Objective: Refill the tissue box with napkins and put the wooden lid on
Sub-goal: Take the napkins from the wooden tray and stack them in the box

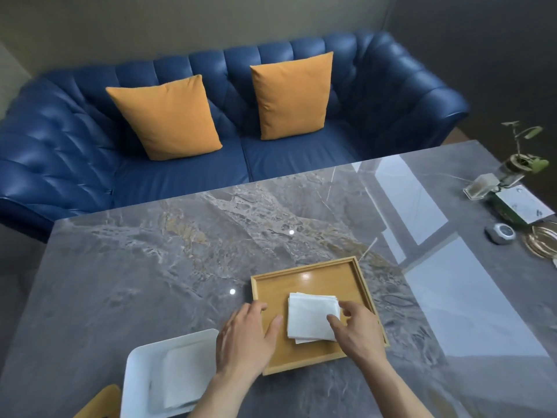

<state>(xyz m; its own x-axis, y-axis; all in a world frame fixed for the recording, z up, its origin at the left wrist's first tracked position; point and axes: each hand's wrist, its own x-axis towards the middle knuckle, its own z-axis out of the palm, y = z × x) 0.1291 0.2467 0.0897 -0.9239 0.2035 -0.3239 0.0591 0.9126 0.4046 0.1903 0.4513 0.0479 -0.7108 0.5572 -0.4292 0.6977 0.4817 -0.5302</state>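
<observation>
A shallow wooden tray lies on the grey marble table, close to me. A small stack of white napkins rests in its right half. My right hand touches the stack's right edge with thumb and fingers, gripping nothing firmly that I can tell. My left hand hovers over the tray's left rim with fingers spread and empty. A white box with more napkins inside sits at the lower left. Part of a wooden lid shows at the bottom left corner.
The marble table stretches wide ahead. At its far right stand a small plant, a card holder, a green box, a grey round device and a gold dish. A blue sofa with two orange cushions lies beyond.
</observation>
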